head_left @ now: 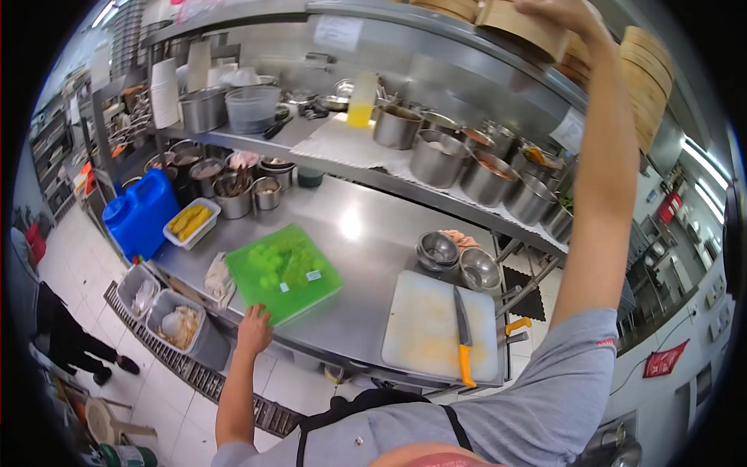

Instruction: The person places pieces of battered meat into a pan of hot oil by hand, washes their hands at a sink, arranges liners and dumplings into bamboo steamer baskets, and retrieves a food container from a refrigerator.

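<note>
My right arm reaches up to the top shelf, where my right hand [566, 14] is closed on the rim of a round bamboo steamer [525, 37]. More bamboo steamers [646, 74] are stacked beside it. Low on the left, my left hand [254, 330] has its fingers curled at the near corner of a box with a translucent green lid [315, 261]. Leafy green pieces show through the lid, and two small labels are stuck on it. A crumpled cloth [220, 280] lies just left of the box.
A white cutting board [405, 319] carries a yellow-handled knife [464, 335]. Metal bowls [440, 249] stand behind it. Pots [440, 159] line the middle shelf. A blue jerrycan [144, 214] and a tray of yellow food [191, 223] are left. A person [66, 331] stands far left.
</note>
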The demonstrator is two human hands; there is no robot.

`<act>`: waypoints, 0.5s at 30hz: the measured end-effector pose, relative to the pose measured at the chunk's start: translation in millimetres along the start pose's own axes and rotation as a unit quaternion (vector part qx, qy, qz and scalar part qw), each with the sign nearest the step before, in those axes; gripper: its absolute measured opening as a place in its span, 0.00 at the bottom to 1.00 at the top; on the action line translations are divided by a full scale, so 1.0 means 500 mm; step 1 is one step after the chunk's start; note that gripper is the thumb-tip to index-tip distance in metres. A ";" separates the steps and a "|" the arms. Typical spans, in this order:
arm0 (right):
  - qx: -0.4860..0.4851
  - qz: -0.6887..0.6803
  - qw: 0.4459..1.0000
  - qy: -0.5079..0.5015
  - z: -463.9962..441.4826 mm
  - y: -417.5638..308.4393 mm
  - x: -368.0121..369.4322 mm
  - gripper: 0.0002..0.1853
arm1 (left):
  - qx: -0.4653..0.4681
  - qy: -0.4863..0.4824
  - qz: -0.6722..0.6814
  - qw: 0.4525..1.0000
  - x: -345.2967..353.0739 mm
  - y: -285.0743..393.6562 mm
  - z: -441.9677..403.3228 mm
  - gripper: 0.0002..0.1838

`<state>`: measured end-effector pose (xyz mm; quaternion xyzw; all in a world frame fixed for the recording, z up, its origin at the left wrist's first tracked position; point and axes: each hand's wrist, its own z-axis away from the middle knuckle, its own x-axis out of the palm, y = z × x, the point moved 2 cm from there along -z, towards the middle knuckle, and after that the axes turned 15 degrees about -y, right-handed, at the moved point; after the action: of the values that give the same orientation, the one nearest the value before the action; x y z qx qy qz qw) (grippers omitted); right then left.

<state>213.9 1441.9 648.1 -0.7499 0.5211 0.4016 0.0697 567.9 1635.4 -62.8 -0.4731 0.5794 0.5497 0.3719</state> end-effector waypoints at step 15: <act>-0.196 -0.320 0.910 -0.177 0.661 -0.543 0.486 0.32 | 0.015 0.071 -0.083 0.994 0.041 -0.136 -0.099 0.15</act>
<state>298.9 1559.9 178.3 -0.7914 0.1428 0.5783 0.1373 631.8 1587.1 -95.7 -0.5521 0.5709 0.4733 0.3811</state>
